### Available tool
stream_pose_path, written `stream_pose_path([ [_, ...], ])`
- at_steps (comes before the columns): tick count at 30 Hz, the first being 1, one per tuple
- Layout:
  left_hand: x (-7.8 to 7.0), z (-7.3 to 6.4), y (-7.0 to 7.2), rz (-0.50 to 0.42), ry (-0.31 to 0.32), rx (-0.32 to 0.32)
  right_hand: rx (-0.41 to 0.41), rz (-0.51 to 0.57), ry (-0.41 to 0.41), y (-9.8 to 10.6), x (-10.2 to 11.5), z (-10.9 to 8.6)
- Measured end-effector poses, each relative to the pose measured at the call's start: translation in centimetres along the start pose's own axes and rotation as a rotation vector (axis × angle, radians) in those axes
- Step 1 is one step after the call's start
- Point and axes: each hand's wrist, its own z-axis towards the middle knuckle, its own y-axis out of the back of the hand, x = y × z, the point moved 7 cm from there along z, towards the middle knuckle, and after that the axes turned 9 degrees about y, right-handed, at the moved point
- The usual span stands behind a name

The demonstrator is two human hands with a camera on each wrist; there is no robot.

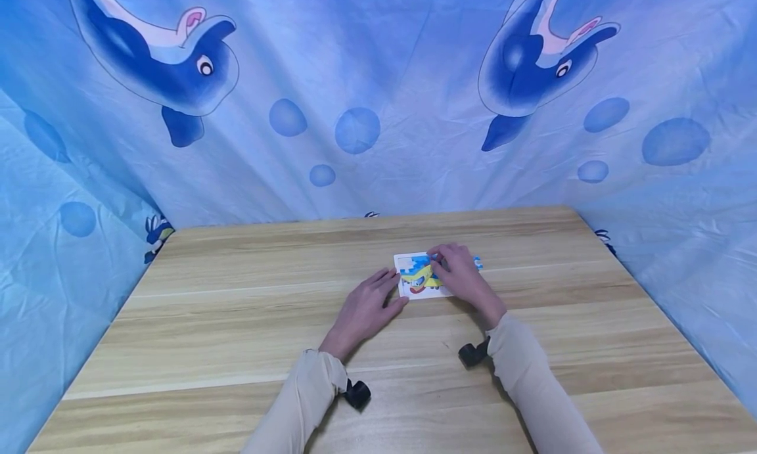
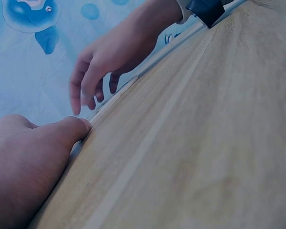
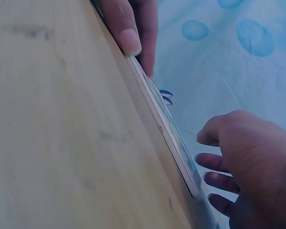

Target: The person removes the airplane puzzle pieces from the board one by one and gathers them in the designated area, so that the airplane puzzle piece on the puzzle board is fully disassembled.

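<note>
On the table lies a flat jigsaw puzzle (image 1: 417, 280) in a white frame, with a yellow, red and blue picture. My left hand (image 1: 368, 304) rests at its left side, fingers on the left edge and thumb (image 3: 128, 42) at the near corner. My right hand (image 1: 461, 273) hovers over the right part of the puzzle and hides much of it. In the left wrist view, the fingers of the right hand (image 2: 117, 50) point down, slightly bent, with no piece visible between them. Blue puzzle pieces (image 1: 478, 263) show just right of this hand.
The wooden table (image 1: 236, 322) extends around the puzzle on all sides. A blue cloth backdrop (image 1: 402, 158) with dolphins and bubbles hangs behind and beside it. Black wrist cameras (image 1: 357, 395) sit at both sleeve cuffs.
</note>
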Motion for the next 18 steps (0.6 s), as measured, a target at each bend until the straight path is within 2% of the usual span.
stream_pose_path([
  [11, -0.1, 0.1, -0.1, 0.0, -0.014, -0.004, 0.019, -0.103, 0.023, -1.2, 0.7, 0.8],
  [18, -0.1, 0.1, -0.2, 0.008, -0.01, -0.001, 0.036, -0.13, 0.031, -1.6, 0.8, 1.0],
])
